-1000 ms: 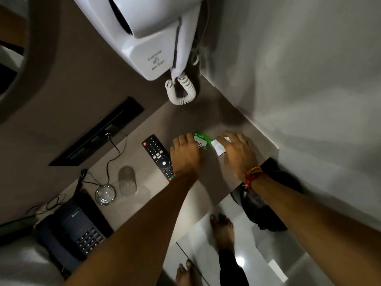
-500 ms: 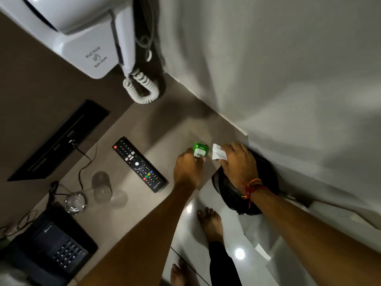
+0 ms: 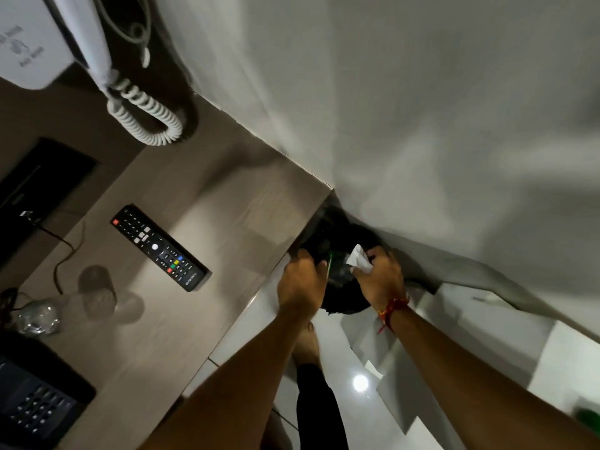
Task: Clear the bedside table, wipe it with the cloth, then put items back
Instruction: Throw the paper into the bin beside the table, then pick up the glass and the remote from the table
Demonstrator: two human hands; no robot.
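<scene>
My left hand [image 3: 302,280] is curled beyond the right edge of the brown bedside table [image 3: 246,216], over a black-lined bin [image 3: 342,300] on the floor. Only a thin sliver of a green packet [image 3: 330,266] shows at its fingertips. Over the same bin, my right hand [image 3: 381,274], with a red thread at the wrist, pinches a crumpled white paper [image 3: 358,259]. On the table lie a black remote [image 3: 159,248], an upturned clear glass [image 3: 97,293], a small glass dish [image 3: 39,316] and a dark telephone [image 3: 32,394].
A white wall-mounted hair dryer [image 3: 32,37] with a coiled cord [image 3: 146,118] hangs above the table's back. A black cable [image 3: 65,254] runs from a dark wall socket panel. A white wall closes the right side. My bare foot [image 3: 306,345] stands on glossy floor tiles.
Both hands moved right off the table edge with the green packet and white paper and now hang lower over the bin. The view shifted right, and the packet is mostly hidden.
</scene>
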